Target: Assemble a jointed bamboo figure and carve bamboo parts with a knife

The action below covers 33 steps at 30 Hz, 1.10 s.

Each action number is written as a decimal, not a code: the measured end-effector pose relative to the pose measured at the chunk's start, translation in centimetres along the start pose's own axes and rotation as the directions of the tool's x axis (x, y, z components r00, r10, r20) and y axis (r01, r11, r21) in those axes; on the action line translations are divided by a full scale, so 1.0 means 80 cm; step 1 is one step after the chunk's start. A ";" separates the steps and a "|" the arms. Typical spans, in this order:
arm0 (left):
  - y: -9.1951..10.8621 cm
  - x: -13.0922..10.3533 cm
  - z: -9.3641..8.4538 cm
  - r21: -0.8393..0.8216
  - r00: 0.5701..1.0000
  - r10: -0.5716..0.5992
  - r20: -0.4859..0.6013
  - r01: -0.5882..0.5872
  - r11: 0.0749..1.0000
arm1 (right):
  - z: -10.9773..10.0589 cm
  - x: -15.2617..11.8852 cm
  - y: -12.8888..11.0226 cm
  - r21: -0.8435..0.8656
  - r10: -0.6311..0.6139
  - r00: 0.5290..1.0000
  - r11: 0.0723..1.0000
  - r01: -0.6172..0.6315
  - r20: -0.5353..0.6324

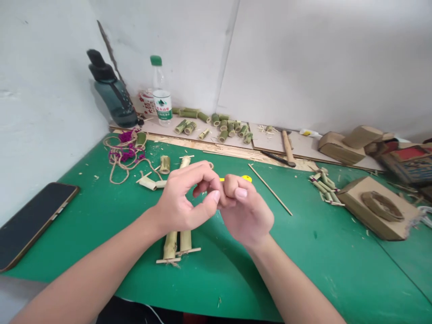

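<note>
My left hand (192,195) and my right hand (248,207) meet above the green table (290,279). The fingers of both are curled and pinched together at the fingertips; whatever they hold is too small or hidden to make out. Partly under my left hand lie two bamboo tubes (170,245) with thin sticks across their lower ends. A short upright bamboo piece (165,164) stands just behind my left hand. Something yellow (247,178) shows behind my right hand. To the right of it lies a thin stick (270,189).
A phone (37,220) lies at the left. Twine (118,166), a dark bottle (114,96) and a clear bottle (162,99) stand behind. Cut bamboo (231,128) and a hammer (288,148) rest along the back, cardboard pieces (378,211) at the right.
</note>
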<state>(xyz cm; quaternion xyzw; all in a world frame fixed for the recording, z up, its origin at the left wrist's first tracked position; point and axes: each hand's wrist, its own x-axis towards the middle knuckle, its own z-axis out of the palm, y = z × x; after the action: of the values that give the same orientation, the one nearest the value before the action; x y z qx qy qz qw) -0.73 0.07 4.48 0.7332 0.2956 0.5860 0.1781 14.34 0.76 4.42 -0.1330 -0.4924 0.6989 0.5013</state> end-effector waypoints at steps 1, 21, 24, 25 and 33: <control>0.000 -0.001 0.002 0.025 0.999 0.021 -0.029 -0.020 0.999 | 0.001 0.000 -0.003 0.102 0.061 0.998 0.993 -0.061 0.009; 0.003 -0.004 0.002 0.278 0.971 0.226 -0.078 -0.196 0.940 | -0.009 0.004 -0.008 0.473 0.249 0.927 0.804 -0.360 0.280; 0.003 -0.004 0.003 0.339 0.942 0.331 -0.049 -0.296 0.893 | -0.007 0.003 -0.007 0.490 0.237 0.935 0.802 -0.342 0.265; 0.002 -0.004 0.003 0.355 0.932 0.361 -0.031 -0.328 0.876 | -0.007 0.003 -0.006 0.497 0.235 0.939 0.801 -0.333 0.251; -0.006 -0.005 0.002 0.390 0.900 0.435 0.030 -0.411 0.824 | -0.003 0.002 -0.010 0.487 0.247 0.943 0.810 -0.327 0.222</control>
<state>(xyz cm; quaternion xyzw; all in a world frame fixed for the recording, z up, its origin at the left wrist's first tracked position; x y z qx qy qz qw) -0.73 0.17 3.83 0.7827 0.2407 0.5627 -0.1135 14.89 1.01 5.02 -0.0142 -0.2963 0.8808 0.3691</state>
